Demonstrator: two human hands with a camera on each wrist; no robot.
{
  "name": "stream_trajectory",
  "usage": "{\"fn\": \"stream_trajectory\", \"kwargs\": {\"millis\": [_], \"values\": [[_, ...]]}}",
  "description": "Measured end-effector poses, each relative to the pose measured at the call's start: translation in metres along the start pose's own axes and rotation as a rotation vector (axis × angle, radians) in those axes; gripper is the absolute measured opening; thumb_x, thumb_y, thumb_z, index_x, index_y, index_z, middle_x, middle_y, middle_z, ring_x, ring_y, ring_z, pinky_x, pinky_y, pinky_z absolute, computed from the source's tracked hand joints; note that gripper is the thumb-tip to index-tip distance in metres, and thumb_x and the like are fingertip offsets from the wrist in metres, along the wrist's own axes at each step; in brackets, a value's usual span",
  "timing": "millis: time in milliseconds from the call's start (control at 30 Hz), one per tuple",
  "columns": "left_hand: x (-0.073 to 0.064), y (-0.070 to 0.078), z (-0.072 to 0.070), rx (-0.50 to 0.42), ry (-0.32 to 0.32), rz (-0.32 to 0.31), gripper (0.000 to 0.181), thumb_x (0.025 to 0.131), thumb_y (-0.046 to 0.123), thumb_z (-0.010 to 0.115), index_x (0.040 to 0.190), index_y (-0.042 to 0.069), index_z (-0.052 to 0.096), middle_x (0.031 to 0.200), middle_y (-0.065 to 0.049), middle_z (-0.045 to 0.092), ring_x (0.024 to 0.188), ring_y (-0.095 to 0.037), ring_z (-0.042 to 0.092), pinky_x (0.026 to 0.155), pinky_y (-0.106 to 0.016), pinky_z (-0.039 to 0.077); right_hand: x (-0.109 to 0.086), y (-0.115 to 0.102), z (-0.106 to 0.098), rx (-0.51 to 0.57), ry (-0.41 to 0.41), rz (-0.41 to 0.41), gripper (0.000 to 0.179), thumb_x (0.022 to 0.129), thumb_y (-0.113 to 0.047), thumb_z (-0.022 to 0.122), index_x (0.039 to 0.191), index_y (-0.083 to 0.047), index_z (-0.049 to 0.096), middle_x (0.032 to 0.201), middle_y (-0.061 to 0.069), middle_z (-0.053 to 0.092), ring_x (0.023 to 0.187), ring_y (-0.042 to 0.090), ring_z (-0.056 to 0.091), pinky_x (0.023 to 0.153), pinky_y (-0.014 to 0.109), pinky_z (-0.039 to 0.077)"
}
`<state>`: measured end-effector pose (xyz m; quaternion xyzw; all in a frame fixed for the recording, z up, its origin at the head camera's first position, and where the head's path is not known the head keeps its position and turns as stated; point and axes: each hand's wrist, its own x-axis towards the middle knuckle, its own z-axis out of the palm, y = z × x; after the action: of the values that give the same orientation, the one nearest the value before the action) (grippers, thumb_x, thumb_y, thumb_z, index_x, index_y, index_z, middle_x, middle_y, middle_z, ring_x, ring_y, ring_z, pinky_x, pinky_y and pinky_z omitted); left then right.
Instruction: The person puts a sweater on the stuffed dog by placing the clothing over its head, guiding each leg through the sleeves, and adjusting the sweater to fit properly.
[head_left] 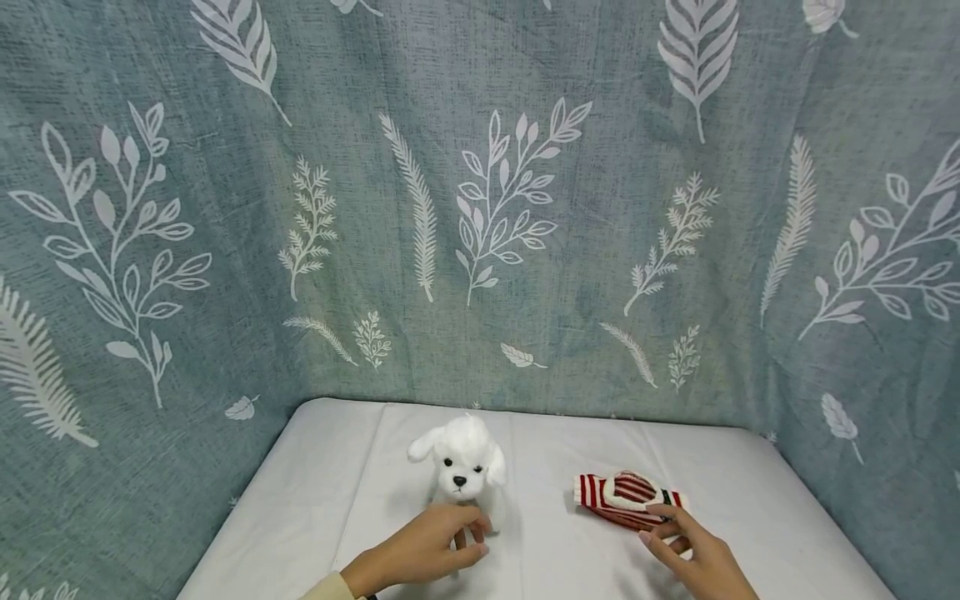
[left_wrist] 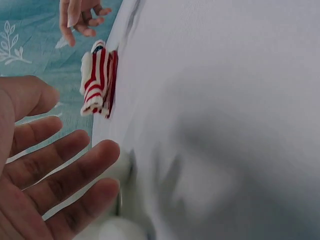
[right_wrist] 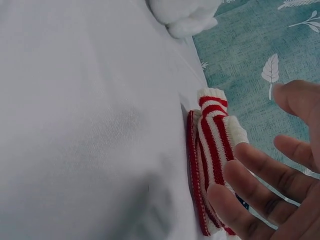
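Observation:
A white plush dog point(head_left: 466, 468) with floppy ears and a black nose stands on the white surface, facing the head camera. Just in front of it is my left hand point(head_left: 429, 546), its loosely bent fingers overlapping the dog's lower front in the head view. A small red-and-white striped knitted sweater point(head_left: 626, 498) lies to the dog's right; the right wrist view shows its ribbed cream cuff point(right_wrist: 212, 93). Over the sweater's right end, my right hand point(head_left: 701, 557) has fingers spread and nothing in its grasp. The left wrist view shows the left palm point(left_wrist: 30, 200) bare, with fingers apart.
The white padded surface point(head_left: 555, 450) has rounded far corners. A blue-green curtain point(head_left: 480, 208) with white leaf prints rises behind it and along both sides. Soft hand shadows fall on the surface.

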<state>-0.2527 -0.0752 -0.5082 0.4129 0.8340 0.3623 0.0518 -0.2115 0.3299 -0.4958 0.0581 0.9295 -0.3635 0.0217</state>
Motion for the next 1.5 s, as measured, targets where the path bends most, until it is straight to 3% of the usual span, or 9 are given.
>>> {"fn": "stream_trajectory", "kwargs": {"millis": [433,933,1500], "values": [[0.038,0.017,0.028,0.053,-0.024,0.075,0.023,0.105,0.03,0.061,0.122,0.016,0.067,0.103,0.016,0.068,0.075,0.009,0.059,0.067,-0.012,0.049,0.001,0.001,0.005,0.077,0.001,0.021,0.064,0.095,-0.049,0.071,0.14,-0.006,0.056,0.102,0.002,0.069,0.085,0.019,0.067,0.063,0.037,0.055],[0.079,0.031,0.045,0.051,0.003,0.051,0.021,0.104,0.032,0.061,0.12,0.02,0.067,0.1,0.018,0.067,0.074,0.01,0.056,0.065,-0.012,0.047,0.002,0.011,0.002,0.176,0.005,0.03,0.061,0.095,-0.043,0.072,0.139,-0.005,0.057,0.101,0.006,0.071,0.081,0.023,0.066,0.061,0.039,0.055],[0.118,0.031,0.053,0.008,0.022,0.042,0.021,0.104,0.025,0.063,0.122,0.015,0.067,0.098,0.014,0.067,0.073,0.007,0.058,0.066,-0.014,0.048,0.013,0.027,-0.005,0.247,-0.023,0.034,0.059,0.097,-0.039,0.071,0.143,-0.007,0.054,0.102,0.009,0.071,0.078,0.027,0.065,0.062,0.04,0.054]]}}
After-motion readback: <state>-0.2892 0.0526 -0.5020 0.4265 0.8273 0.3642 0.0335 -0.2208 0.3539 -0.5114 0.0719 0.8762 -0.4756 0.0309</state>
